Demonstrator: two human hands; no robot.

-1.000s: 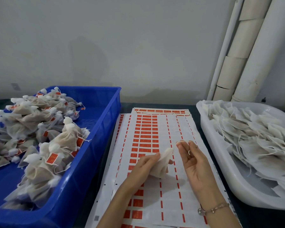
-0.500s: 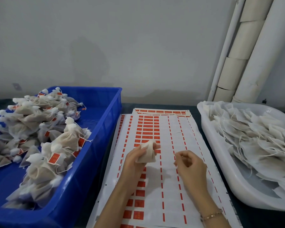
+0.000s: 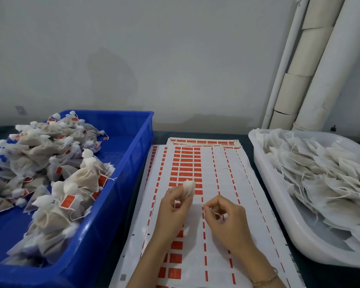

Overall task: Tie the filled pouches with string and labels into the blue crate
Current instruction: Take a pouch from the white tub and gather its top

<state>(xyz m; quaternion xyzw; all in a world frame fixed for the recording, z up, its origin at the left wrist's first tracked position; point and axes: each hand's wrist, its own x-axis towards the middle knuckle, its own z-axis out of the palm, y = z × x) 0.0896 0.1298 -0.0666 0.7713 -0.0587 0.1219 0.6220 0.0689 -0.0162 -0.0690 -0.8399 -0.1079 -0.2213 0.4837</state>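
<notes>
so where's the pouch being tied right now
Head view, centre: the pouch is gripped in the left hand above the label sheet, with the blue crate to its left and the white tray to its right.

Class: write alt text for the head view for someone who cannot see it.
A left hand holds a small pouch while the right hand pinches a string over label sheets, between a blue crate of tied pouches and a white tray.

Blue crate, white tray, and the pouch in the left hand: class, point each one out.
blue crate [image 3: 122,125]: head view, inner far wall.
white tray [image 3: 320,246]: head view, bare near wall.
pouch [image 3: 189,189]: head view, bunched top above the left hand [image 3: 173,213].
</notes>
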